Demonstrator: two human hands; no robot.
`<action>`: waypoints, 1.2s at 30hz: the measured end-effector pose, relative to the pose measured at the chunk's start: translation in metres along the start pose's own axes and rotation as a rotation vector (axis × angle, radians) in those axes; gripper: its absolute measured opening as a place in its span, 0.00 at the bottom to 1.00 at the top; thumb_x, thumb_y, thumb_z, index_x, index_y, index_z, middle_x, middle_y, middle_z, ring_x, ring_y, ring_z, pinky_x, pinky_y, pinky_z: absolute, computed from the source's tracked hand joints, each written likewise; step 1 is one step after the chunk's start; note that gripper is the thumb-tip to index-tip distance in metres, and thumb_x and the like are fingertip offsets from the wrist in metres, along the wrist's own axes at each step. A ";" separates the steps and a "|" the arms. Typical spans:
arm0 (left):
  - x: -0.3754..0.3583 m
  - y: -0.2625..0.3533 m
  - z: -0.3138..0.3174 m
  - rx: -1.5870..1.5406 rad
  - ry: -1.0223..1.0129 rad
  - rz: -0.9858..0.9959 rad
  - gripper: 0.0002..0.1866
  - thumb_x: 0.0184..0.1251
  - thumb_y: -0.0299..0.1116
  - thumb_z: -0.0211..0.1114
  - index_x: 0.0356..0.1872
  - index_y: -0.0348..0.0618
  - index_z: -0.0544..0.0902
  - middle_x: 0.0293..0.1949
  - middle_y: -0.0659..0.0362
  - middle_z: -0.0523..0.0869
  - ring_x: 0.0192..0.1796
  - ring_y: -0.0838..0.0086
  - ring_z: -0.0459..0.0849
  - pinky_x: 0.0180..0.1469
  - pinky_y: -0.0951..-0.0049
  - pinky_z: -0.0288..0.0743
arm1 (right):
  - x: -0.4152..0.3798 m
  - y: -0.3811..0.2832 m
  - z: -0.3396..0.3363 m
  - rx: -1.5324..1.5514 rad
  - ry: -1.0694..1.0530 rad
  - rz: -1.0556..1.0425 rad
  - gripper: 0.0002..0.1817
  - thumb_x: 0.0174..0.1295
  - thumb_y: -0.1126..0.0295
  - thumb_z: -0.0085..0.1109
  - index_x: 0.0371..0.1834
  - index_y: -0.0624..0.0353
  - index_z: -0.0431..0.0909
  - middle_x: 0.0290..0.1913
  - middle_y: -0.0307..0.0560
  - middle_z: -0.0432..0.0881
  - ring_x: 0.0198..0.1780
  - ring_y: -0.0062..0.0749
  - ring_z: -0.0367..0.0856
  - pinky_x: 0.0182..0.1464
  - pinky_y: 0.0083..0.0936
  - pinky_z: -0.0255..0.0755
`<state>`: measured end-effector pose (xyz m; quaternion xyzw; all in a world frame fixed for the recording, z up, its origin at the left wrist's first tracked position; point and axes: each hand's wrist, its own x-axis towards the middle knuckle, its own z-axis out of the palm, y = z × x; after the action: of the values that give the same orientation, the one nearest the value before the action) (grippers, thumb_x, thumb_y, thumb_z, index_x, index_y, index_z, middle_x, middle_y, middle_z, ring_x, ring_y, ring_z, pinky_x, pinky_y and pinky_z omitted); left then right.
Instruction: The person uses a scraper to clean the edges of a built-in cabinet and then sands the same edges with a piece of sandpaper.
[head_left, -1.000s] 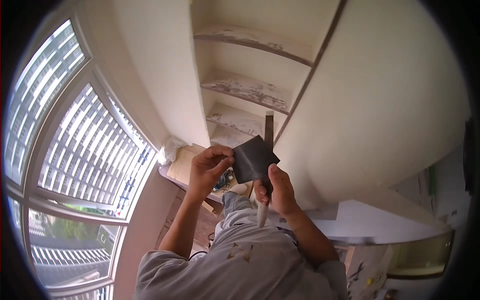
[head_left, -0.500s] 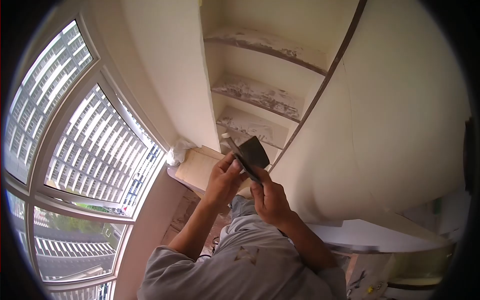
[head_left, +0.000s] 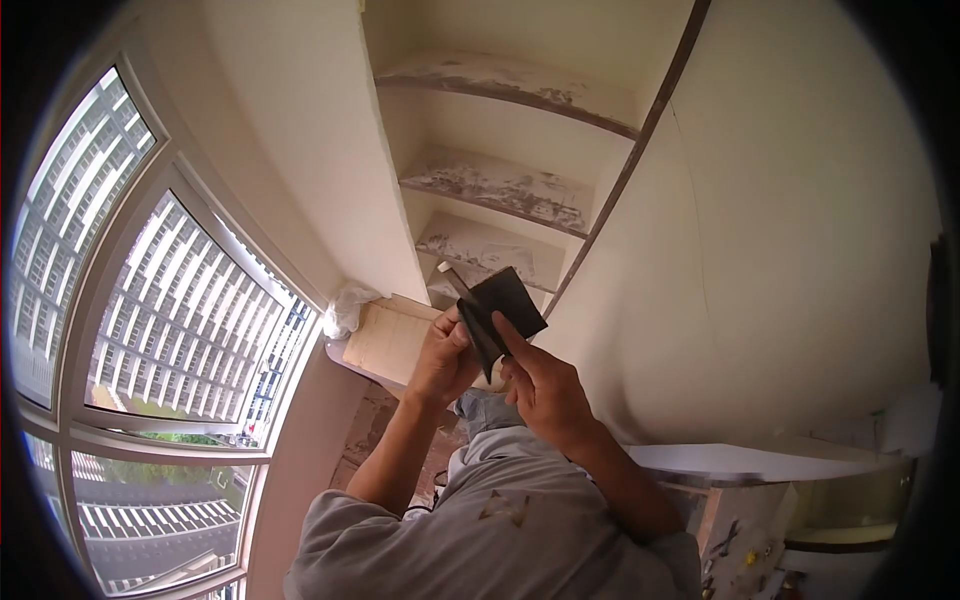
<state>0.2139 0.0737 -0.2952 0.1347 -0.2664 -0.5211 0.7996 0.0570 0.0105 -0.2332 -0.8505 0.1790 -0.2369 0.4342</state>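
Observation:
In front of my chest I hold a dark square sheet [head_left: 512, 300], which looks like sandpaper. A thin dark tool [head_left: 462, 292] with a pale tip runs along the sheet's left edge. My left hand [head_left: 443, 358] is closed around the sheet's lower left edge and the tool. My right hand [head_left: 540, 392] holds the sheet from below, with its forefinger stretched up across the dark face. The lower end of the tool is hidden between my hands.
A recess with three paint-smeared shelves [head_left: 495, 185] rises straight ahead. A large white panel [head_left: 790, 240] fills the right. Barred windows [head_left: 190, 300] curve along the left, with cardboard [head_left: 385, 338] on the sill. A white ledge [head_left: 760, 460] lies at lower right.
The sheet was held flat and apart from the upright tool. It has been turned and brought against the tool, which now lies slanted. Both hands have closed in together.

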 end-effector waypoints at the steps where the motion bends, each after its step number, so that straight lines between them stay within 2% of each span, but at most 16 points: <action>1: 0.002 -0.003 0.001 0.020 0.067 0.015 0.19 0.67 0.39 0.69 0.52 0.38 0.80 0.48 0.57 0.87 0.50 0.72 0.86 0.56 0.68 0.79 | 0.000 -0.001 0.002 -0.005 0.038 -0.002 0.27 0.70 0.79 0.50 0.72 0.51 0.67 0.31 0.46 0.80 0.23 0.25 0.79 0.29 0.25 0.76; 4: 0.003 -0.012 0.008 0.073 0.237 0.021 0.15 0.68 0.38 0.68 0.48 0.39 0.81 0.41 0.59 0.87 0.42 0.76 0.86 0.45 0.71 0.82 | -0.004 0.017 0.010 -0.114 0.084 -0.119 0.21 0.71 0.78 0.49 0.67 0.57 0.70 0.34 0.48 0.82 0.24 0.29 0.81 0.30 0.27 0.77; 7: 0.005 -0.009 0.027 0.120 0.333 -0.027 0.13 0.69 0.38 0.68 0.47 0.40 0.81 0.37 0.61 0.87 0.35 0.78 0.86 0.34 0.73 0.82 | -0.010 0.017 0.015 0.033 -0.046 0.042 0.28 0.66 0.79 0.51 0.71 0.61 0.61 0.45 0.67 0.79 0.42 0.66 0.80 0.43 0.49 0.75; 9: 0.004 -0.010 0.035 0.176 0.404 -0.031 0.14 0.69 0.39 0.68 0.47 0.41 0.81 0.35 0.61 0.87 0.31 0.78 0.86 0.28 0.73 0.80 | -0.014 0.015 0.014 0.047 -0.076 0.059 0.31 0.67 0.78 0.50 0.74 0.66 0.54 0.47 0.70 0.78 0.44 0.68 0.80 0.44 0.49 0.75; 10: 0.003 -0.011 0.036 0.159 0.400 -0.026 0.14 0.69 0.38 0.67 0.47 0.40 0.81 0.35 0.60 0.87 0.32 0.78 0.86 0.29 0.74 0.80 | -0.016 0.015 0.013 0.051 -0.087 0.067 0.33 0.68 0.78 0.50 0.75 0.68 0.50 0.49 0.71 0.78 0.45 0.70 0.79 0.45 0.49 0.76; 14: 0.008 -0.008 0.040 0.079 0.382 0.049 0.12 0.70 0.37 0.66 0.47 0.39 0.81 0.37 0.58 0.88 0.34 0.76 0.86 0.33 0.74 0.80 | -0.020 0.000 0.007 0.151 0.080 -0.032 0.42 0.69 0.74 0.53 0.78 0.69 0.36 0.49 0.67 0.80 0.42 0.56 0.85 0.45 0.39 0.78; 16: 0.009 -0.003 0.046 0.074 0.340 0.076 0.12 0.70 0.35 0.66 0.47 0.39 0.81 0.37 0.58 0.88 0.35 0.76 0.86 0.37 0.74 0.81 | -0.021 -0.011 0.003 0.289 0.133 0.015 0.45 0.70 0.73 0.54 0.78 0.69 0.30 0.49 0.63 0.81 0.41 0.46 0.86 0.44 0.34 0.79; 17: 0.008 0.000 0.048 0.093 0.299 0.071 0.11 0.70 0.34 0.66 0.46 0.38 0.81 0.38 0.58 0.88 0.36 0.76 0.86 0.40 0.74 0.81 | -0.023 -0.009 0.003 0.302 0.161 0.018 0.42 0.71 0.71 0.54 0.79 0.66 0.37 0.47 0.58 0.82 0.39 0.36 0.85 0.41 0.28 0.78; 20: 0.008 0.001 0.067 0.157 0.278 0.114 0.11 0.68 0.33 0.68 0.45 0.38 0.82 0.38 0.57 0.88 0.37 0.76 0.86 0.42 0.75 0.81 | -0.022 -0.025 -0.016 0.330 -0.043 0.180 0.36 0.72 0.71 0.51 0.79 0.61 0.45 0.41 0.53 0.83 0.34 0.34 0.85 0.37 0.26 0.78; 23: 0.007 0.004 0.084 0.196 0.172 0.152 0.12 0.67 0.36 0.69 0.45 0.39 0.81 0.39 0.56 0.87 0.40 0.72 0.86 0.45 0.71 0.82 | -0.029 -0.028 -0.017 0.271 0.109 0.006 0.30 0.74 0.70 0.49 0.77 0.57 0.54 0.36 0.48 0.83 0.29 0.28 0.83 0.33 0.24 0.76; 24: 0.007 0.006 0.090 0.207 0.115 0.158 0.13 0.67 0.37 0.69 0.44 0.40 0.81 0.39 0.56 0.86 0.42 0.70 0.86 0.46 0.69 0.83 | -0.031 -0.034 -0.021 0.295 0.093 0.043 0.29 0.74 0.70 0.48 0.77 0.57 0.55 0.36 0.48 0.83 0.28 0.27 0.83 0.33 0.24 0.76; 27: 0.012 0.017 0.124 0.389 0.053 0.212 0.14 0.65 0.39 0.72 0.42 0.40 0.81 0.36 0.58 0.83 0.39 0.73 0.82 0.42 0.74 0.78 | -0.043 -0.065 -0.035 0.330 0.085 0.111 0.28 0.74 0.69 0.49 0.75 0.60 0.57 0.36 0.48 0.84 0.27 0.26 0.83 0.32 0.23 0.76; 30: 0.016 0.022 0.155 0.348 -0.078 0.194 0.16 0.63 0.42 0.73 0.40 0.42 0.81 0.33 0.60 0.80 0.35 0.74 0.75 0.40 0.72 0.70 | -0.054 -0.076 -0.047 0.328 0.149 -0.171 0.30 0.72 0.70 0.52 0.75 0.63 0.56 0.35 0.47 0.84 0.27 0.26 0.83 0.32 0.23 0.77; 31: 0.017 0.020 0.168 0.332 -0.126 0.184 0.16 0.62 0.43 0.74 0.39 0.42 0.81 0.32 0.60 0.79 0.36 0.73 0.74 0.41 0.72 0.68 | -0.058 -0.081 -0.057 0.378 0.139 -0.180 0.31 0.71 0.71 0.55 0.74 0.66 0.56 0.35 0.46 0.85 0.28 0.25 0.84 0.34 0.22 0.78; 35: 0.024 0.008 0.222 0.258 -0.358 0.156 0.17 0.60 0.45 0.75 0.36 0.43 0.81 0.31 0.61 0.79 0.36 0.72 0.72 0.44 0.68 0.65 | -0.084 -0.107 -0.085 0.440 0.359 -0.313 0.32 0.68 0.73 0.58 0.73 0.71 0.57 0.36 0.47 0.86 0.33 0.26 0.86 0.38 0.20 0.79; 36: 0.025 0.004 0.235 0.236 -0.420 0.146 0.17 0.59 0.45 0.75 0.36 0.43 0.81 0.30 0.61 0.79 0.36 0.72 0.72 0.45 0.67 0.65 | -0.092 -0.109 -0.091 0.318 0.411 -0.347 0.33 0.68 0.73 0.58 0.73 0.71 0.57 0.35 0.47 0.86 0.32 0.25 0.86 0.38 0.20 0.78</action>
<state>0.0915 0.0670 -0.0929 0.0964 -0.4948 -0.4439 0.7408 -0.0591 0.0589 -0.1191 -0.7239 0.0760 -0.4995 0.4697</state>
